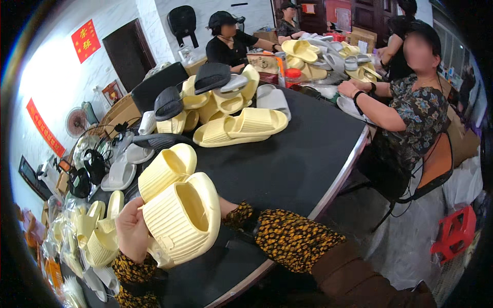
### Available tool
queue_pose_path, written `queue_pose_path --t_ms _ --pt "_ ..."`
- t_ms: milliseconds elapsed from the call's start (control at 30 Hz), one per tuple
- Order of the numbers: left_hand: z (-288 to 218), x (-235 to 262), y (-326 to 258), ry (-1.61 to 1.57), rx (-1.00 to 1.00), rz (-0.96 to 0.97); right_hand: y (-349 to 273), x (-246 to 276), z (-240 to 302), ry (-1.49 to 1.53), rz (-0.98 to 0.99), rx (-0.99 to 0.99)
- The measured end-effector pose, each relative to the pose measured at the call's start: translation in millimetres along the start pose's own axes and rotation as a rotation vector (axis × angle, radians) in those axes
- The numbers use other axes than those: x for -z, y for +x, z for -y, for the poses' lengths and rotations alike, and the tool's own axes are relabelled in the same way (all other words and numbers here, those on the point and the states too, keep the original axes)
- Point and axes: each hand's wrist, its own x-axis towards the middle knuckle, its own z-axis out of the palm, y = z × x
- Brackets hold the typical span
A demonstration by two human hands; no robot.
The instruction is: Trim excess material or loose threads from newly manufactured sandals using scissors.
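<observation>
A pair of pale yellow ribbed slide slippers (169, 233) is held up over the near side of the dark table. My left hand (132, 230) grips their left side, with the thumb and fingers closed on the edge. The second slipper of the pair (158, 173) shows behind the front one, its toe opening tilted up. My right hand (226, 206) reaches in behind the slippers from the right. Only its wrist edge shows, and its fingers are hidden by the front slipper.
Yellow slippers (241, 127), dark ones (213, 77) and grey ones (273, 101) are piled beyond. More yellow slippers (102, 246) lie at the left. The dark table (277, 169) has a pale edge. A co-worker (405, 108) sits at the right, near a red stool (454, 233).
</observation>
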Motion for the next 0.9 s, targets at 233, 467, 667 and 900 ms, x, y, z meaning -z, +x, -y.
queue_pose_path --t_ms 233,467,667,900 --pt "-29 -54 76 0.429 -0.161 0.139 -11 30 32 -0.017 -0.090 -0.047" --pt "-34 -161 173 0.422 -0.266 0.037 -2 -13 3 -0.051 0.365 -0.222" --pt "-51 -209 110 0.357 -0.362 0.250 10 -3 -26 -0.248 0.146 -0.047" --pt "-98 -165 -16 -0.257 -0.480 0.913 -14 -27 71 -0.098 0.172 -0.377"
